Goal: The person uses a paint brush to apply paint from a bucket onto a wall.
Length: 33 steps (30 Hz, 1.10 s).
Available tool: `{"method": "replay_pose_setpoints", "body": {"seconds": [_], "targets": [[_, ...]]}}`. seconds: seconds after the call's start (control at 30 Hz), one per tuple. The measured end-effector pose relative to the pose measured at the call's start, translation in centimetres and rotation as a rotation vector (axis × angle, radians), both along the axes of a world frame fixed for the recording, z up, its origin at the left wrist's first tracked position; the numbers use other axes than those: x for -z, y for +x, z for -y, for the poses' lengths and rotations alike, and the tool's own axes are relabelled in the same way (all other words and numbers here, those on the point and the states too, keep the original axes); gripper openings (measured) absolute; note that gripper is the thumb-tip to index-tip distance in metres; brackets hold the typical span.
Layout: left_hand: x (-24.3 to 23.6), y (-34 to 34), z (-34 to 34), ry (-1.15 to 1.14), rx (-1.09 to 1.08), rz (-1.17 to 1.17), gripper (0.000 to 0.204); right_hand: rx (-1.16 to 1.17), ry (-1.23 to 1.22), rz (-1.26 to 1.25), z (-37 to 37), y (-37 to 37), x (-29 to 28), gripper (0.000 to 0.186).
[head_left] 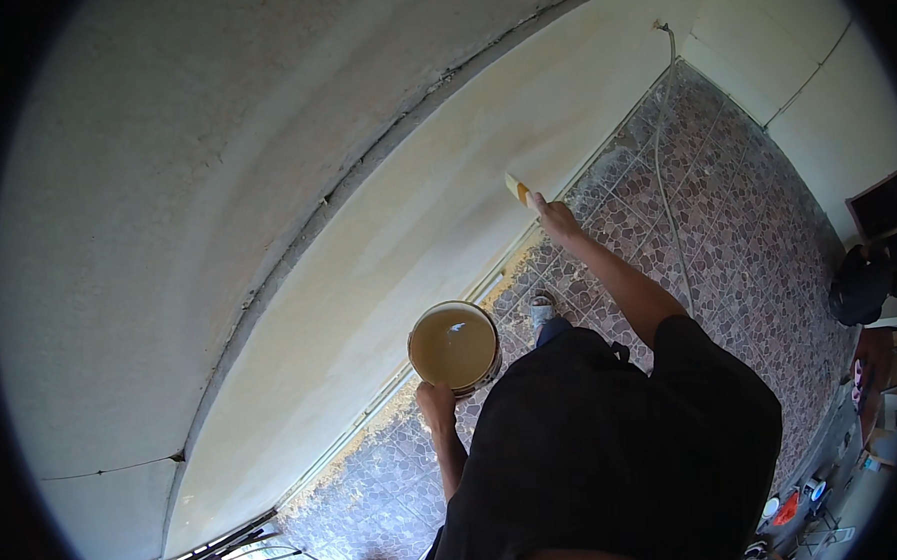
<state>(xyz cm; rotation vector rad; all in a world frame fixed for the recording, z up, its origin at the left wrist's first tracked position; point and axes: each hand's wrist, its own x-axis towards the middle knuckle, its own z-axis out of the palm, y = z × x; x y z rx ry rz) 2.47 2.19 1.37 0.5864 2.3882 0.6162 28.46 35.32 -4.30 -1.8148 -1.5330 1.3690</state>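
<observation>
My left hand (436, 406) is closed on the near side of a round paint bucket (411, 344), which it holds up beside the wall. Pale yellow-beige liquid partly fills the bucket, and a bright reflection lies on its surface. Out ahead to the right, my right hand (556, 218) grips a paintbrush (523, 192) with a yellow-orange handle part and pale bristles. The brush's tip is at the lower, cream-coloured wall (396, 232); whether it touches cannot be told. Paler and darker streaks run along this wall.
A grey ledge (306, 221) divides the wall above from the cream part. Pale flakes (336, 465) lie on the patterned tile floor (737, 237) along the wall's foot. A hose (664, 170) runs from a wall fitting across the tiles. At far right sits a dark bag-like object (859, 287).
</observation>
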Motion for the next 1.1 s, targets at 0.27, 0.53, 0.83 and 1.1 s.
{"method": "replay_pose_setpoints", "body": {"seconds": [0.27, 0.53, 0.83, 1.1], "targets": [[3.2, -1.2, 2.6, 0.069, -0.041, 0.025, 0.044, 0.384, 0.269, -0.376, -5.2, 0.8, -8.5, 0.025], [1.1, -1.0, 2.0, 0.041, -0.006, 0.012, 0.047, 0.126, 0.611, -0.141, -0.6, -11.1, -6.8, 0.047], [2.7, -1.5, 1.5, 0.073, 0.011, 0.027, 0.048, 0.422, 0.321, -0.078, -10.7, 0.3, -5.2, 0.044], [0.8, -1.0, 0.9, 0.035, 0.048, -0.001, 0.049, 0.008, 0.285, -0.154, -2.7, -3.3, -4.5, 0.044]]}}
